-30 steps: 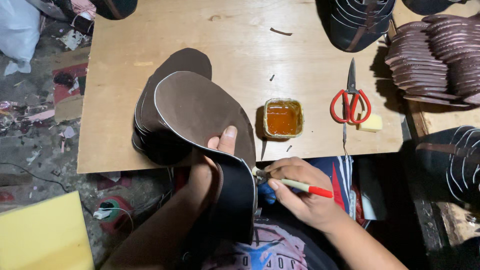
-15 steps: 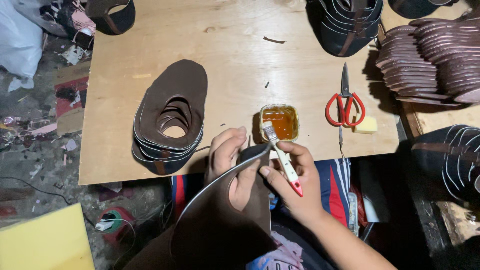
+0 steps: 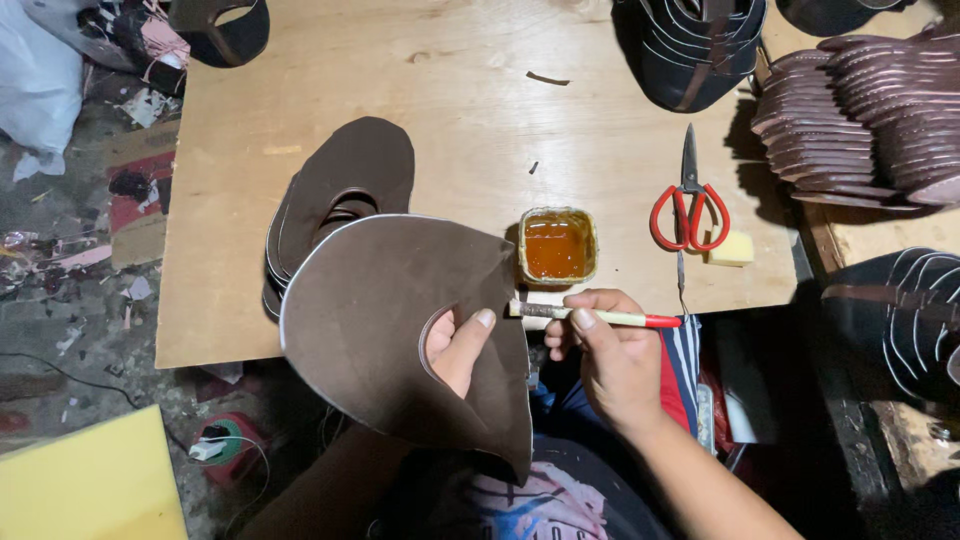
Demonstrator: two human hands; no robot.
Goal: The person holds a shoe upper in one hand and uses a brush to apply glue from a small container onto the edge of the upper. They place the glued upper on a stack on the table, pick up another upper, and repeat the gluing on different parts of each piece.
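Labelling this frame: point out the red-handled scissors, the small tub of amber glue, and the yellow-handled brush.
red-handled scissors (image 3: pixel 689 214): head view, pivot above the loops.
small tub of amber glue (image 3: pixel 557 246): head view, glue surface.
yellow-handled brush (image 3: pixel 612 318): head view, mid-handle.

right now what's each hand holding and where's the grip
Left hand holds the brown leather piece, thumb through its cut-out. Right hand pinches the brush mid-handle.

white plastic bag (image 3: pixel 35 85) on floor, top left corner
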